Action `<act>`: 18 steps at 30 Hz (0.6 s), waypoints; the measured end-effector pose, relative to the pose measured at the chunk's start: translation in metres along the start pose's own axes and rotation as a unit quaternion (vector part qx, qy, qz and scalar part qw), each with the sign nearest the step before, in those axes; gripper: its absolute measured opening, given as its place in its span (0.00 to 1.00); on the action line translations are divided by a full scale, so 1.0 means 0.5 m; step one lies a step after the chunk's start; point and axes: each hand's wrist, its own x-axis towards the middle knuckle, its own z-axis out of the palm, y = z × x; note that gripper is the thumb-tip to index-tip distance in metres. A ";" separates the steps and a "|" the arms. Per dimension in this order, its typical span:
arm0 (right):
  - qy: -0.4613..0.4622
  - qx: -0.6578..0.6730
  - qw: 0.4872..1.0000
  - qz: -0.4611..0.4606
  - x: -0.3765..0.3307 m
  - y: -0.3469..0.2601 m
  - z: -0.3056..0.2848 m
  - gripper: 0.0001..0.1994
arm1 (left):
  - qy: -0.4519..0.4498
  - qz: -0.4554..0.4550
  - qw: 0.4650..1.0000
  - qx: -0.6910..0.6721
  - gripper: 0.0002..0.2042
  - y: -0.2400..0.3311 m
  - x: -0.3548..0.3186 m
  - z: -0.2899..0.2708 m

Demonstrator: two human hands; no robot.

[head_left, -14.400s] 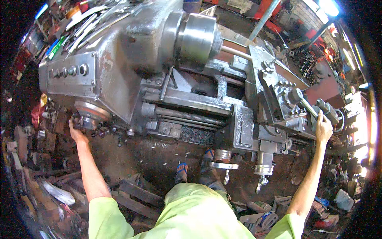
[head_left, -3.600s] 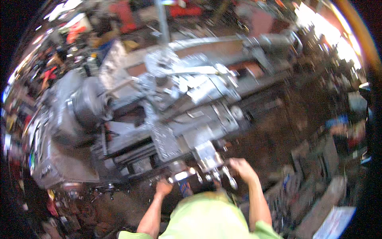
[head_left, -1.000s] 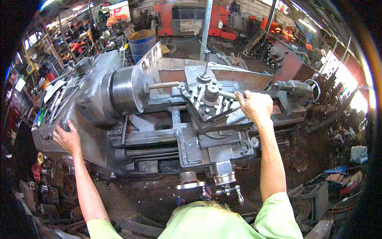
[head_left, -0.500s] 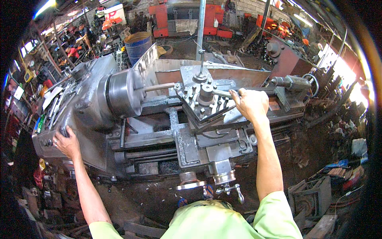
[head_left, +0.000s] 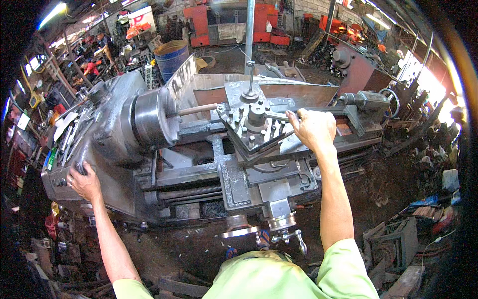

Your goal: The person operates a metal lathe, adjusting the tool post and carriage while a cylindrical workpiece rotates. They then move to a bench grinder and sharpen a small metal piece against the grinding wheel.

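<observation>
A metal lathe stretches in front of me. At the front left of its grey headstock [head_left: 112,182], my left hand [head_left: 85,183] curls round a dark control knob [head_left: 79,167], mostly covered by the fingers. My right hand [head_left: 314,130] grips the end of the lever handle [head_left: 277,116] on the square tool post [head_left: 256,124]. From the big round chuck [head_left: 149,118] a slim rod [head_left: 198,109] sticks out toward the tool post; its tip lies close to the post's left corner. Whether the chuck turns is hard to tell.
Hand tools [head_left: 68,137] lie on the headstock top. The tailstock [head_left: 368,103] stands at the right, and handwheels [head_left: 239,231] jut out at the front. Behind the lathe are a blue drum [head_left: 172,62] and an upright pole [head_left: 250,37]. Two people work at the far left.
The view has shifted very slightly. Both hands stay on the same knob and handle, and the rod and tool post look unmoved.
</observation>
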 end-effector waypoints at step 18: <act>0.011 0.000 1.000 0.002 -0.001 -0.001 0.001 0.24 | -0.008 -0.007 1.000 0.013 0.21 -0.001 0.000 0.002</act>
